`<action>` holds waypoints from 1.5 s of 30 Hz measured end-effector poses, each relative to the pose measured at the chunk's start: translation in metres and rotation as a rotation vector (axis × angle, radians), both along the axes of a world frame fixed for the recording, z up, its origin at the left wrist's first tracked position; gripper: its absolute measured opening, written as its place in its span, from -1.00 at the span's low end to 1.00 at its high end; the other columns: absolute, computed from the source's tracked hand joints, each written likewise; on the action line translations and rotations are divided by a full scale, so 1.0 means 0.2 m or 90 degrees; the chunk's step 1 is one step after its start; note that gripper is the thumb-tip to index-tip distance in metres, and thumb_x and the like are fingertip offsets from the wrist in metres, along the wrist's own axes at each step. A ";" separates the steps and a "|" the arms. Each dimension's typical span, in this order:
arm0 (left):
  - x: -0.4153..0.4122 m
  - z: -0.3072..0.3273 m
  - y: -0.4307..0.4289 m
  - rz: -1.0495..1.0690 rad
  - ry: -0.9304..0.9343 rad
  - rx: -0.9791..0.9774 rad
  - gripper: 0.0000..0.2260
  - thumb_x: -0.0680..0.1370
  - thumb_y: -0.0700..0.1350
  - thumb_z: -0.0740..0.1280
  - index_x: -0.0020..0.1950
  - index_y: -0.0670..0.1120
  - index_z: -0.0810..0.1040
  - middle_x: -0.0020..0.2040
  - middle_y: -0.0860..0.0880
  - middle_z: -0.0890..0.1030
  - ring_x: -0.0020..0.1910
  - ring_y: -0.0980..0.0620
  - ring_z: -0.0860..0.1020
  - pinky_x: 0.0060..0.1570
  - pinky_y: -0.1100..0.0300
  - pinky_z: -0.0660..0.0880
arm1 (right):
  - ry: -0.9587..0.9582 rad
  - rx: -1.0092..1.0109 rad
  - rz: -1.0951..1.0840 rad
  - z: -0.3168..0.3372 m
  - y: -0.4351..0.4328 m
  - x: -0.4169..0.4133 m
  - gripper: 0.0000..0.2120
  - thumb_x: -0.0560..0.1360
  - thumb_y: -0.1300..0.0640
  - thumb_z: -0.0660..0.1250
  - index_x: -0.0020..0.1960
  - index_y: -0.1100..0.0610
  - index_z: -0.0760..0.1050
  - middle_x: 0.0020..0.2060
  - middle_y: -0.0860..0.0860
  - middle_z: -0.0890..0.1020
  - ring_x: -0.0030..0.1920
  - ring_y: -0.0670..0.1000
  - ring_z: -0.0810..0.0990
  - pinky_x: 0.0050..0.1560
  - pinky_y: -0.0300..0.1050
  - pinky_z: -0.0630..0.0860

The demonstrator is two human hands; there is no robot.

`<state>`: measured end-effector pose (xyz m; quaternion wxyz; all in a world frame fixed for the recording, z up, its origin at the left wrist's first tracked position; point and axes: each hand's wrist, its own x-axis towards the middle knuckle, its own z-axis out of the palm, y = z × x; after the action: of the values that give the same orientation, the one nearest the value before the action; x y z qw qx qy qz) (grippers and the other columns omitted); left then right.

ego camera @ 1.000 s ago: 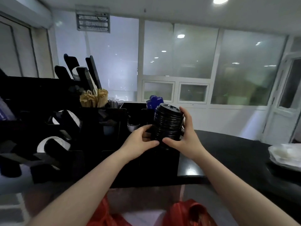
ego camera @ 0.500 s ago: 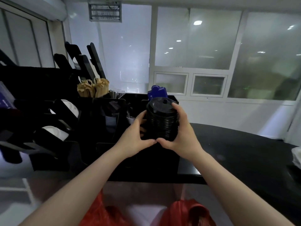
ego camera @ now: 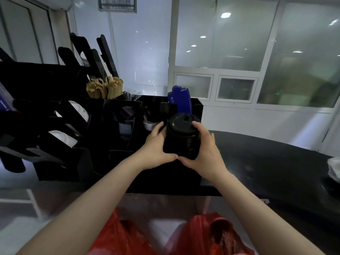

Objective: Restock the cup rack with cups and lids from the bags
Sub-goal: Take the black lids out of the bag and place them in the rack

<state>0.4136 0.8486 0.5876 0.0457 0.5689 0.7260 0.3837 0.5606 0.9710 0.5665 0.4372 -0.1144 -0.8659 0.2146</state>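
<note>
A stack of black lids [ego camera: 182,136] stands upright between both my hands, over the right front compartment of the black cup rack [ego camera: 103,162]. My left hand [ego camera: 156,146] grips the stack's left side and my right hand [ego camera: 204,150] grips its right side, with the thumbs meeting under it. White cups [ego camera: 63,138] lie in the rack's slanted slots at the left. A red bag [ego camera: 207,236] sits low in front of me, partly cut off by the frame.
Brown wooden stirrers [ego camera: 104,88] and a blue item [ego camera: 179,100] stand in the rack's back compartments. The dark counter [ego camera: 266,162] stretches right, with a white crumpled thing [ego camera: 334,168] at its far edge. Glass partitions stand behind.
Both hands have lowered the lid stack toward the rack's right front compartment. The view has tilted downward.
</note>
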 end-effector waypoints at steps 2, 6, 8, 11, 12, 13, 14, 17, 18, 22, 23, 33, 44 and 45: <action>-0.02 -0.03 -0.01 -0.022 -0.023 -0.060 -0.14 0.39 -0.07 0.48 0.55 0.08 0.04 0.56 -0.05 -0.06 0.53 0.04 -0.10 0.49 0.05 0.02 | -0.053 0.045 -0.066 -0.05 -0.01 0.00 -0.08 0.20 -0.06 0.56 0.38 -0.15 0.08 0.28 -0.27 0.32 0.38 -0.20 0.25 0.47 0.31 -0.18; -0.02 -0.06 -0.02 -0.050 -0.113 -0.035 -0.10 0.39 -0.16 0.47 0.56 0.01 -0.03 0.46 -0.04 0.31 0.41 0.04 0.32 0.40 0.03 0.29 | -0.109 0.111 -0.164 -0.06 0.00 0.00 -0.08 0.18 -0.16 0.54 0.36 -0.14 0.08 0.36 -0.15 0.34 0.53 0.01 -0.11 0.40 0.12 -0.42; -0.01 -0.07 -0.01 -0.054 -0.115 -0.013 -0.13 0.38 -0.19 0.47 0.55 0.04 0.03 0.39 0.00 0.39 0.32 0.08 0.42 0.34 0.06 0.36 | -0.137 0.135 -0.175 -0.06 0.01 0.00 -0.08 0.18 -0.18 0.54 0.37 -0.12 0.07 0.41 -0.10 0.30 0.52 0.01 -0.16 0.43 0.16 -0.35; -0.02 -0.09 -0.01 -0.044 -0.119 -0.010 -0.09 0.38 -0.16 0.49 0.55 0.10 -0.02 0.35 0.16 0.30 0.29 0.14 0.41 0.30 0.22 0.36 | -0.191 0.188 -0.209 -0.06 0.02 0.01 -0.07 0.22 -0.24 0.50 0.42 -0.05 0.09 0.54 0.01 -0.01 0.52 0.03 -0.24 0.46 0.21 -0.21; -0.03 -0.09 -0.01 -0.045 -0.124 -0.008 -0.08 0.38 -0.15 0.50 0.55 0.12 -0.02 0.32 0.17 0.29 0.29 0.15 0.40 0.29 0.24 0.36 | -0.202 0.206 -0.216 -0.06 0.02 0.01 -0.08 0.24 -0.27 0.47 0.44 -0.03 0.11 0.54 -0.01 -0.05 0.52 0.03 -0.23 0.46 0.21 -0.18; -0.04 -0.10 -0.01 -0.047 -0.126 -0.004 -0.09 0.38 -0.14 0.50 0.54 0.13 -0.01 0.32 0.17 0.29 0.31 0.15 0.38 0.30 0.23 0.35 | -0.204 0.216 -0.215 -0.05 0.02 0.02 -0.10 0.28 -0.29 0.42 0.47 -0.02 0.11 0.54 -0.04 -0.02 0.52 0.02 -0.18 0.46 0.20 -0.15; -0.04 -0.10 -0.01 -0.050 -0.123 0.001 -0.11 0.38 -0.14 0.50 0.54 0.15 0.02 0.37 0.17 0.29 0.34 0.17 0.35 0.33 0.21 0.33 | -0.201 0.222 -0.208 -0.05 0.02 0.03 -0.12 0.31 -0.30 0.38 0.49 -0.04 0.09 0.54 -0.07 0.04 0.52 0.02 -0.12 0.46 0.19 -0.13; -0.06 -0.10 0.00 -0.060 -0.118 0.011 -0.15 0.37 -0.11 0.50 0.52 0.16 0.08 0.46 0.10 0.31 0.40 0.23 0.25 0.39 0.15 0.30 | -0.197 0.250 -0.184 -0.03 0.01 0.03 -0.22 0.39 -0.25 0.34 0.50 -0.16 0.06 0.50 -0.09 0.19 0.51 0.04 0.04 0.45 0.21 -0.09; -0.06 -0.10 0.00 -0.061 -0.118 0.010 -0.15 0.37 -0.10 0.49 0.52 0.17 0.09 0.46 0.09 0.31 0.41 0.22 0.25 0.39 0.13 0.30 | -0.198 0.257 -0.184 -0.02 0.00 0.03 -0.26 0.40 -0.23 0.35 0.49 -0.16 0.11 0.48 -0.08 0.23 0.50 0.03 0.11 0.44 0.21 -0.08; -0.07 -0.12 -0.01 -0.056 -0.100 0.011 -0.18 0.39 -0.08 0.48 0.51 0.20 0.10 0.46 0.12 0.30 0.41 0.20 0.26 0.37 0.18 0.29 | -0.175 0.263 -0.201 0.00 0.00 0.02 -0.38 0.41 -0.21 0.37 0.42 -0.11 0.31 0.40 -0.07 0.36 0.42 -0.01 0.28 0.42 0.16 -0.07; -0.07 -0.13 -0.01 -0.047 -0.092 0.012 -0.20 0.39 -0.07 0.48 0.50 0.21 0.12 0.42 0.16 0.32 0.37 0.24 0.30 0.33 0.25 0.30 | -0.168 0.267 -0.204 0.00 0.00 0.03 -0.39 0.40 -0.20 0.39 0.40 -0.10 0.34 0.38 -0.06 0.39 0.41 0.00 0.30 0.42 0.17 -0.07; -0.02 -0.11 -0.08 0.022 0.022 0.013 -0.25 0.41 -0.02 0.46 0.50 0.12 0.14 0.45 0.03 0.31 0.38 0.06 0.33 0.31 0.18 0.32 | -0.279 0.281 -0.232 0.04 -0.08 0.04 -0.23 0.36 -0.19 0.42 0.47 -0.08 0.18 0.46 -0.08 0.26 0.49 0.03 0.09 0.43 0.24 -0.05; 0.10 -0.16 -0.46 -0.016 0.135 0.138 -0.45 0.50 -0.11 0.35 0.46 0.09 0.29 0.38 0.20 0.34 0.36 0.32 0.27 0.29 0.51 0.16 | -0.157 0.276 -0.145 0.05 -0.36 0.13 -0.36 0.49 -0.01 0.33 0.51 0.05 0.19 0.50 -0.03 0.24 0.53 -0.01 0.08 0.49 0.10 -0.11; 0.11 -0.19 -0.50 -0.017 0.134 0.139 -0.47 0.51 -0.13 0.34 0.45 0.08 0.31 0.35 0.23 0.35 0.34 0.35 0.27 0.26 0.55 0.15 | -0.138 0.282 -0.126 0.03 -0.41 0.14 -0.39 0.48 0.02 0.34 0.47 0.08 0.26 0.46 0.00 0.32 0.51 0.02 0.15 0.49 0.11 -0.03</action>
<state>0.4348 0.7486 0.5505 -0.0876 0.6172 0.6732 0.3979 0.5887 0.8882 0.5725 0.3750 -0.1224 -0.9182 -0.0373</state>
